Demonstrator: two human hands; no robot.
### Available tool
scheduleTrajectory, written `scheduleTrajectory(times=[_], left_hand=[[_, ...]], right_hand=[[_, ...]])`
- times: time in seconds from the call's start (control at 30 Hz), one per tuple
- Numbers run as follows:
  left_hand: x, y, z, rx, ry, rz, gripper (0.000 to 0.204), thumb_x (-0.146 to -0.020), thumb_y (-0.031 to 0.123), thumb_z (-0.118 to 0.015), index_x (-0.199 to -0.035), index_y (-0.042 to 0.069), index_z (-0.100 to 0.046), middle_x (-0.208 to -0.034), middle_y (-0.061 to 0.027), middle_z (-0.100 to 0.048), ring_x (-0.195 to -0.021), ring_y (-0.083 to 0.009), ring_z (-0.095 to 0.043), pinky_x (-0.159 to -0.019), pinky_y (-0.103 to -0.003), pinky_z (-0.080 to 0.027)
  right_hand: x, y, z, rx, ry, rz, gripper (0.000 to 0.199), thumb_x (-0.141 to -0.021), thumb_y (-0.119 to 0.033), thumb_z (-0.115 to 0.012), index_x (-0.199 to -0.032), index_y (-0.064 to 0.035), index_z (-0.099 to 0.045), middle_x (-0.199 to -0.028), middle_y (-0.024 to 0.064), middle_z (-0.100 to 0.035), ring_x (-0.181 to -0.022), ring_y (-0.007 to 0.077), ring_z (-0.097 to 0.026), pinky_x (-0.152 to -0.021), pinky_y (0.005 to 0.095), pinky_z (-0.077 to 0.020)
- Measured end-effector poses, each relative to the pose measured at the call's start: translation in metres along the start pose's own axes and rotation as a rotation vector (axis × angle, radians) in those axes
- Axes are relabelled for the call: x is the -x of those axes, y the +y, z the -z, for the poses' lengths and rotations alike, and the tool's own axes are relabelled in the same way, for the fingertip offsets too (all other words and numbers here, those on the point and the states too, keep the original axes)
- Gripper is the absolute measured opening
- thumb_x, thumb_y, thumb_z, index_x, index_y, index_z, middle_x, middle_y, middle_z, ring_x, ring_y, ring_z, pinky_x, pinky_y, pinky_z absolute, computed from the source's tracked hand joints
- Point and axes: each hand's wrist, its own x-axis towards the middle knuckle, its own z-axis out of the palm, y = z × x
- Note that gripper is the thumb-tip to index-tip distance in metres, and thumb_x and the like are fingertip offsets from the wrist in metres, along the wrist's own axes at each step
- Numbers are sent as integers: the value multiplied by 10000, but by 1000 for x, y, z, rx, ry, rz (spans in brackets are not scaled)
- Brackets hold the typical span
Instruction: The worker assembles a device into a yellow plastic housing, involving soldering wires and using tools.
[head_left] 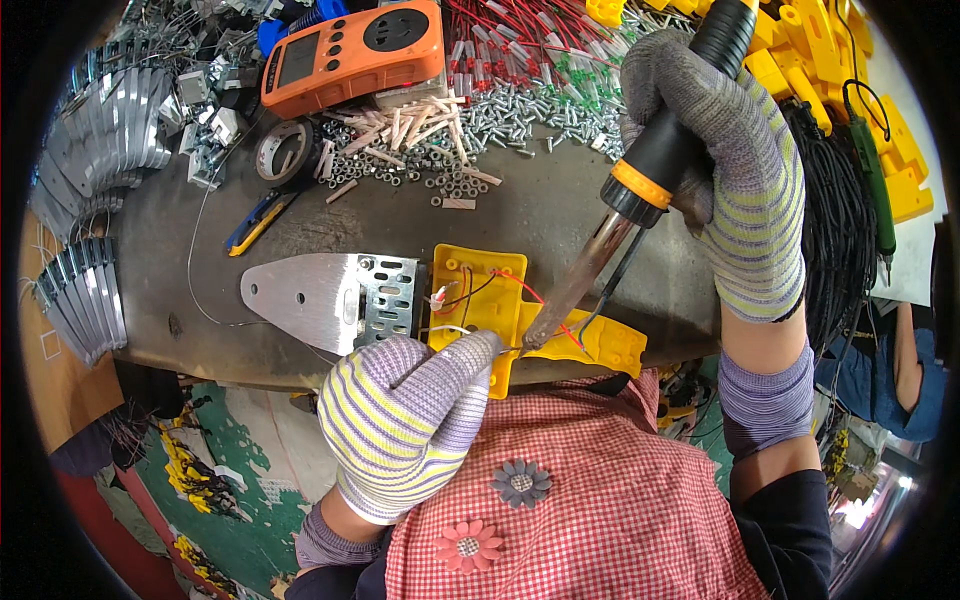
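My right hand, in a striped knit glove, is wrapped round the black handle of a large soldering iron. Its metal barrel slants down to the left, and the tip is close beside my left fingertips. My left hand, gloved alike, pinches a thin wire at the near edge of a yellow plastic housing. Red and black wires run inside this half shell, whose handle part points right. Against its left side lies a pointed metal plate with a slotted bracket. Whether the tip touches the wire is unclear.
An orange meter, tape roll, utility knife, nuts and screws lie beyond. Metal plates are stacked left. Yellow housings, black cables and a green-handled tool sit right.
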Motion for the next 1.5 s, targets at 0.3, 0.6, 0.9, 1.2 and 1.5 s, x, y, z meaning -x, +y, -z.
scheduleTrajectory(times=[0.3, 0.6, 0.9, 1.2, 1.5], left_hand=[[2, 1, -1, -17, -7, -34, 218, -742, 67, -790, -954, 115, -775, -634, -10, -479, -535, -172, -445, -511, -343, -346], [-1, -4, 20, -63, 254, 40, 191, -781, -13, -670, -952, 31, -743, -817, -100, -639, -710, -218, -575, -657, -333, -467], [-42, -93, 6, -284, 380, 126, 163, -825, 35, -708, -978, 59, -758, -951, -132, -734, -896, -291, -680, -868, -391, -522], [-39, -90, 4, -241, 386, 138, 148, -835, -24, -690, -977, -16, -730, -938, -155, -714, -862, -289, -675, -825, -373, -522], [-36, -93, 5, -252, 352, 178, 155, -871, 24, -646, -999, 6, -734, -961, -140, -727, -891, -291, -672, -869, -390, -510]], right_hand=[[5, 2, 8, -117, -145, -89, 328, -940, -327, -657, -1044, -15, -659, -869, 52, -640, -727, 107, -605, -651, 236, -507], [-30, 1, 41, -303, -409, -216, 276, -973, -288, -616, -984, -12, -626, -790, 45, -571, -665, 109, -581, -531, 228, -470], [-56, 5, 76, -476, 101, 3, 324, -947, -333, -671, -1073, -35, -645, -916, 38, -673, -717, 120, -639, -618, 265, -521], [-164, 50, 22, 520, -69, 783, 286, -845, -83, -685, -1131, -92, -692, -973, 154, -721, -829, 297, -706, -783, 351, -557], [-197, 42, -19, 900, -132, 782, 302, -876, -243, -722, -1158, -137, -693, -1013, 145, -710, -939, 337, -679, -833, 394, -539]])
